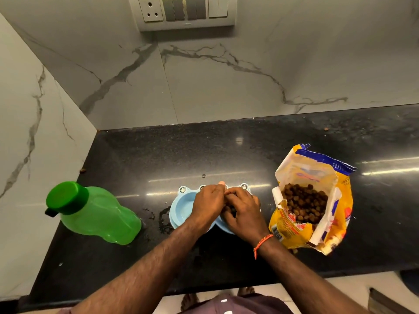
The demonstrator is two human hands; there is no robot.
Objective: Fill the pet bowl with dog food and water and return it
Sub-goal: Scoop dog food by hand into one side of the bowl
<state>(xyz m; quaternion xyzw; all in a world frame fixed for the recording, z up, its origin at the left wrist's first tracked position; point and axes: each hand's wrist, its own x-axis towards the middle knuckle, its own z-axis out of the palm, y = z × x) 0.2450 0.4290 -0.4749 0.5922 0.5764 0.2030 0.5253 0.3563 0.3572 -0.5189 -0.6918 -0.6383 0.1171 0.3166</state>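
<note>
A light blue double pet bowl (pixel 181 209) sits on the black counter, near its front edge. Its left compartment shows and looks empty. My left hand (pixel 207 206) and my right hand (pixel 243 214) meet above the bowl's middle and right compartment, hiding that side. Both hands have curled fingers, and brown dog food pellets (pixel 229 208) show between them. An open yellow dog food bag (pixel 317 200), with kibble visible inside, lies just right of the bowl. A green water bottle (pixel 95 211) with its green cap on stands to the left.
The black stone counter (pixel 226 150) runs to marble walls at the back and left. Wet spots and crumbs (pixel 162 217) lie left of the bowl. Stray pellets (pixel 82 170) lie near the left wall. A switch panel (pixel 186 10) is on the back wall.
</note>
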